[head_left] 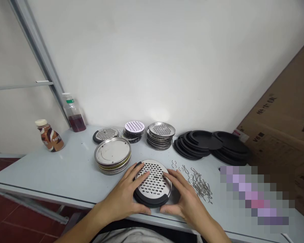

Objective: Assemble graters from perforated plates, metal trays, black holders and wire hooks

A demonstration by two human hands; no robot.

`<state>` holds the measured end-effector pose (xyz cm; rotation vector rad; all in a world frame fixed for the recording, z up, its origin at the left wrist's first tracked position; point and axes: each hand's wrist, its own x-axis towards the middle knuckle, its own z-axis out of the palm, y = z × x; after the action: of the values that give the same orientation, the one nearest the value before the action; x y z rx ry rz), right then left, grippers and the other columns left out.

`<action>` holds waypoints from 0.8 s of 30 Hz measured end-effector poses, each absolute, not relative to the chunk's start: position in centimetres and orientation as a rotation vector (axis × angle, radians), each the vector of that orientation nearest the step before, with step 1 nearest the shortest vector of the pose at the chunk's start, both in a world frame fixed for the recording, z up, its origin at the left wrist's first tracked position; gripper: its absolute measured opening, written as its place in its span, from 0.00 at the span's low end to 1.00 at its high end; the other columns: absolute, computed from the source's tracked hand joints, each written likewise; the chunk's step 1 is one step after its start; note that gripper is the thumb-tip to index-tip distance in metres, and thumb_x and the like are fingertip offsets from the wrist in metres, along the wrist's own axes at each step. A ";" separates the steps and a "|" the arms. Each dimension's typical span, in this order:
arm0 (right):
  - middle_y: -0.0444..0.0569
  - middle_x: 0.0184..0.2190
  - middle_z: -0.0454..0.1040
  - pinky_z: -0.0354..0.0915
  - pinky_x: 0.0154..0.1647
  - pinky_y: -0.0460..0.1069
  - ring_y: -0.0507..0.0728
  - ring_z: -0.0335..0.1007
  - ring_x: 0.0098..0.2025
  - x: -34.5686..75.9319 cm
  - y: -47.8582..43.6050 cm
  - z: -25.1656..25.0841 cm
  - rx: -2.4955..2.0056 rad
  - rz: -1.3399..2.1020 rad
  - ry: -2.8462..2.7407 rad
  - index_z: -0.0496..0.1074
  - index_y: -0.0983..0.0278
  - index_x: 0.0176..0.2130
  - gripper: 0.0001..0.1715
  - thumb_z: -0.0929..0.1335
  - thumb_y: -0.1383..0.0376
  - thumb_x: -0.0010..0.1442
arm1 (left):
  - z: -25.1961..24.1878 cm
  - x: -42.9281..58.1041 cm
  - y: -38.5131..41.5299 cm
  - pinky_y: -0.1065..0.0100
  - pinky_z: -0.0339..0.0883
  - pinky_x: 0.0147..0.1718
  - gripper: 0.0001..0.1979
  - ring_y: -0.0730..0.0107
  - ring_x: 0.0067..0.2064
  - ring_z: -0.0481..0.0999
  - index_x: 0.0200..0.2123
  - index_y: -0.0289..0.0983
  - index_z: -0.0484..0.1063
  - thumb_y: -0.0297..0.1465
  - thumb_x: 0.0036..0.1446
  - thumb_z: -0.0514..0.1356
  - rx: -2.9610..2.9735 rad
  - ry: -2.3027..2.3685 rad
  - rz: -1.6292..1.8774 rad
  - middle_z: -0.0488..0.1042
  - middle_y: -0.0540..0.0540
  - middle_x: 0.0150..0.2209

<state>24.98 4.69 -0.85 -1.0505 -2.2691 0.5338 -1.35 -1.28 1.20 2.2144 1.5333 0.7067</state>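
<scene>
A round metal grater point(152, 180) with slotted holes sits in a black base point(150, 199) at the table's front edge. My left hand point(129, 189) holds its left side, fingers over the rim and thumb at the front. From the right, my right hand point(183, 194) grips the same grater, fingertips on the metal and thumb low near the front edge. A pile of wire rings and clips point(201, 185) lies just right of my right hand. Left of the grater stands a stack of shallow metal dishes point(112, 152).
Along the wall are a grater in a black base point(106, 134), small perforated discs point(134, 127), stacked metal grater discs point(161, 130) and black bases point(205, 140). Two bottles, brown point(50, 136) and clear point(74, 114), stand left. A cardboard box point(283, 135) and a blurred-out item point(255, 199) are right.
</scene>
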 end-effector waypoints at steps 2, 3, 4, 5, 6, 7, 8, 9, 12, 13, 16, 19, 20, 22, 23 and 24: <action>0.58 0.63 0.63 0.58 0.64 0.67 0.75 0.56 0.65 25.0 5.0 -0.6 -1.036 0.567 -2.270 0.66 0.55 0.62 0.54 0.77 0.41 0.40 | 1.4 -1.3 -1.3 0.41 0.49 0.65 0.52 0.43 0.70 0.47 0.67 0.50 0.55 0.49 0.41 0.73 2.187 1.536 0.731 0.49 0.43 0.71; 0.58 0.63 0.63 0.59 0.64 0.66 0.75 0.57 0.65 25.0 5.0 -0.5 -1.028 0.574 -2.265 0.66 0.56 0.62 0.54 0.77 0.41 0.41 | 1.5 -1.2 -1.3 0.42 0.50 0.65 0.51 0.43 0.70 0.48 0.67 0.49 0.56 0.49 0.42 0.72 2.173 1.536 0.745 0.50 0.43 0.71; 0.59 0.63 0.62 0.60 0.63 0.65 0.74 0.57 0.65 25.1 5.0 -0.4 -1.021 0.577 -2.255 0.67 0.57 0.62 0.52 0.76 0.42 0.43 | 1.6 -1.2 -1.2 0.42 0.50 0.65 0.49 0.43 0.70 0.49 0.67 0.49 0.57 0.49 0.43 0.72 2.160 1.539 0.757 0.51 0.42 0.70; 0.59 0.64 0.62 0.61 0.63 0.64 0.73 0.58 0.64 25.1 5.0 -0.4 -1.017 0.581 -2.246 0.67 0.57 0.62 0.51 0.76 0.42 0.44 | 1.7 -1.2 -1.2 0.43 0.50 0.65 0.48 0.44 0.70 0.51 0.67 0.48 0.58 0.50 0.44 0.71 2.148 1.545 0.765 0.52 0.42 0.70; 0.59 0.64 0.62 0.61 0.63 0.63 0.73 0.59 0.64 25.1 5.0 -0.4 -1.014 0.584 -2.239 0.67 0.57 0.62 0.49 0.76 0.43 0.46 | 1.8 -1.2 -1.2 0.43 0.50 0.65 0.48 0.44 0.69 0.52 0.66 0.47 0.58 0.51 0.44 0.70 2.137 1.554 0.769 0.53 0.42 0.70; 0.58 0.64 0.62 0.62 0.63 0.63 0.72 0.60 0.64 25.1 5.0 -0.4 -1.009 0.584 -2.235 0.67 0.57 0.62 0.47 0.75 0.44 0.48 | 1.9 -1.2 -1.2 0.44 0.51 0.65 0.48 0.44 0.69 0.52 0.66 0.46 0.59 0.52 0.45 0.69 2.127 1.564 0.773 0.54 0.41 0.69; 0.58 0.64 0.61 0.62 0.63 0.62 0.71 0.61 0.64 25.2 5.0 -0.5 -1.003 0.581 -2.232 0.67 0.57 0.62 0.46 0.75 0.45 0.49 | 1.9 -1.2 -1.2 0.44 0.51 0.65 0.47 0.44 0.69 0.53 0.66 0.45 0.60 0.53 0.45 0.69 2.121 1.571 0.777 0.55 0.41 0.69; 0.57 0.64 0.61 0.61 0.63 0.62 0.70 0.61 0.64 25.2 5.0 -0.5 -0.992 0.574 -2.229 0.66 0.57 0.62 0.46 0.75 0.45 0.49 | 2.0 -1.3 -1.2 0.44 0.51 0.65 0.47 0.44 0.69 0.54 0.66 0.45 0.60 0.54 0.45 0.68 2.116 1.576 0.785 0.56 0.41 0.69; 0.56 0.65 0.60 0.60 0.64 0.61 0.69 0.60 0.64 25.3 5.1 -0.6 -0.957 0.547 -2.219 0.63 0.55 0.64 0.46 0.75 0.47 0.51 | 2.2 -1.3 -1.2 0.45 0.53 0.65 0.44 0.45 0.67 0.58 0.64 0.45 0.63 0.54 0.47 0.68 2.101 1.571 0.824 0.59 0.41 0.67; 0.56 0.65 0.60 0.60 0.64 0.61 0.69 0.60 0.65 25.3 5.0 -0.5 -0.949 0.541 -2.221 0.62 0.55 0.64 0.46 0.75 0.48 0.52 | 2.2 -1.3 -1.2 0.45 0.53 0.65 0.43 0.45 0.67 0.59 0.63 0.45 0.64 0.53 0.47 0.68 2.093 1.566 0.840 0.60 0.41 0.67; 0.56 0.66 0.59 0.59 0.64 0.63 0.70 0.57 0.66 25.3 4.9 -0.2 -0.945 0.536 -2.251 0.63 0.54 0.64 0.43 0.74 0.49 0.54 | 2.2 -1.3 -1.2 0.43 0.52 0.65 0.42 0.44 0.66 0.59 0.62 0.48 0.66 0.52 0.44 0.70 2.074 1.545 0.872 0.61 0.42 0.66; 0.57 0.67 0.57 0.55 0.65 0.67 0.72 0.53 0.67 25.2 4.7 0.0 -0.953 0.521 -2.294 0.63 0.55 0.63 0.43 0.74 0.48 0.53 | 2.1 -1.2 -1.2 0.41 0.50 0.65 0.44 0.43 0.67 0.58 0.62 0.49 0.66 0.52 0.42 0.71 2.077 1.538 0.870 0.62 0.43 0.66; 0.57 0.67 0.57 0.53 0.66 0.69 0.73 0.52 0.67 25.2 4.6 0.0 -0.958 0.511 -2.305 0.63 0.55 0.63 0.44 0.74 0.48 0.52 | 2.0 -1.2 -1.2 0.41 0.49 0.65 0.44 0.43 0.67 0.58 0.62 0.48 0.66 0.52 0.41 0.71 2.080 1.541 0.868 0.62 0.43 0.66; 0.55 0.67 0.56 0.51 0.67 0.70 0.73 0.50 0.68 25.1 4.5 0.0 -0.971 0.495 -2.313 0.62 0.54 0.64 0.46 0.75 0.48 0.51 | 2.0 -1.1 -1.2 0.41 0.49 0.65 0.43 0.43 0.67 0.58 0.62 0.48 0.67 0.51 0.41 0.71 2.077 1.549 0.879 0.63 0.42 0.65; 0.54 0.68 0.55 0.52 0.67 0.69 0.72 0.50 0.68 25.0 4.5 -0.1 -0.981 0.497 -2.308 0.61 0.54 0.64 0.46 0.75 0.48 0.51 | 2.0 -1.1 -1.2 0.41 0.49 0.65 0.43 0.43 0.67 0.59 0.61 0.48 0.67 0.51 0.42 0.72 2.067 1.553 0.892 0.63 0.42 0.65; 0.53 0.68 0.55 0.54 0.66 0.67 0.71 0.51 0.68 24.9 4.5 -0.2 -0.994 0.505 -2.296 0.59 0.53 0.65 0.46 0.74 0.50 0.52 | 2.1 -1.1 -1.2 0.41 0.50 0.65 0.42 0.43 0.66 0.60 0.61 0.48 0.67 0.50 0.42 0.72 2.054 1.558 0.908 0.64 0.42 0.65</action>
<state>24.93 4.54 -0.16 -0.9937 -2.2964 0.5047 -1.11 -1.25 2.07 2.0540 1.5584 0.9077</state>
